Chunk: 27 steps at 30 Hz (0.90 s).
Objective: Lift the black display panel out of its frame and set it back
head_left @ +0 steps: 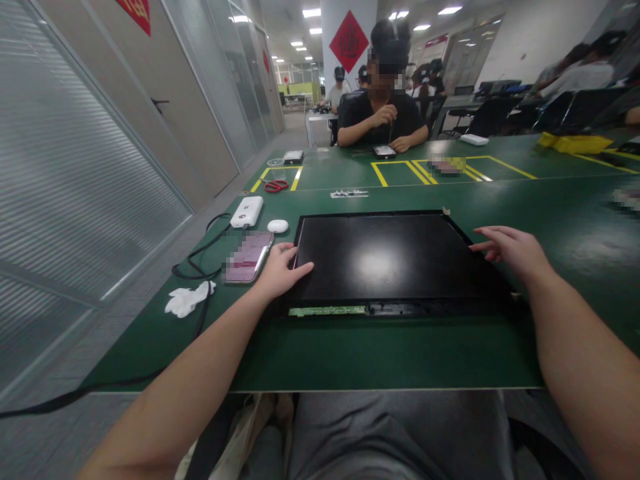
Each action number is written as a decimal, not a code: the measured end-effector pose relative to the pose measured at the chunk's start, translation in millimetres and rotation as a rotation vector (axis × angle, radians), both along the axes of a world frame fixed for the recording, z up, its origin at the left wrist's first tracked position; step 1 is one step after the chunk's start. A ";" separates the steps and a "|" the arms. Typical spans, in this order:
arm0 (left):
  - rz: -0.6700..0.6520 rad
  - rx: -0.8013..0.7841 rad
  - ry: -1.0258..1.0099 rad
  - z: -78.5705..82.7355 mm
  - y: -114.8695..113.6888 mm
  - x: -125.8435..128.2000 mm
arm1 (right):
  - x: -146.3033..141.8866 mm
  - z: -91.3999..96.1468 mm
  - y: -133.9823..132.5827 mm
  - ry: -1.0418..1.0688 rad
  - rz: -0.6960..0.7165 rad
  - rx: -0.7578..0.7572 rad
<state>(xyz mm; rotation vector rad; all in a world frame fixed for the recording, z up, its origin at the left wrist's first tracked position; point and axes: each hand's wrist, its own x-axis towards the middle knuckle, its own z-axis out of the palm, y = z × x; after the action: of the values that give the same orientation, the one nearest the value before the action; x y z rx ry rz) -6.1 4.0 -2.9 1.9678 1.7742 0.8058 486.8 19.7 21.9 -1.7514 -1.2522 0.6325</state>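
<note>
A black flat display panel (400,260) in a thin dark frame lies on the green table in front of me. Along its near edge runs a strip of green circuit board (327,311). My left hand (284,270) rests at the panel's left edge, thumb stretched over the surface and fingers apart from it. At the right edge is my right hand (515,250), its fingers extended and the tips at or just beside the frame; whether they touch cannot be made out. Neither hand is wrapped around anything.
Left of the panel are a phone (249,258), a white earbud case (278,226), a white power bank (247,212), a black cable (197,267) and a crumpled tissue (187,300). Red-handled scissors (276,187) lie farther back. Across the table (390,353) sits another person (383,113) with a small device.
</note>
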 end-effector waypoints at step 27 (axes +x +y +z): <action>-0.010 0.008 -0.057 0.3 0.1 -0.9 | -2.6 3.9 -0.6 0.132 -0.042 -0.030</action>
<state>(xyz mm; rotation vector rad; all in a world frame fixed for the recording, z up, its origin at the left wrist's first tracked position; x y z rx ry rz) -7.0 4.1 -2.6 1.9378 1.7302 0.8583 484.2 19.1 25.8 -1.7267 -1.1181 0.7344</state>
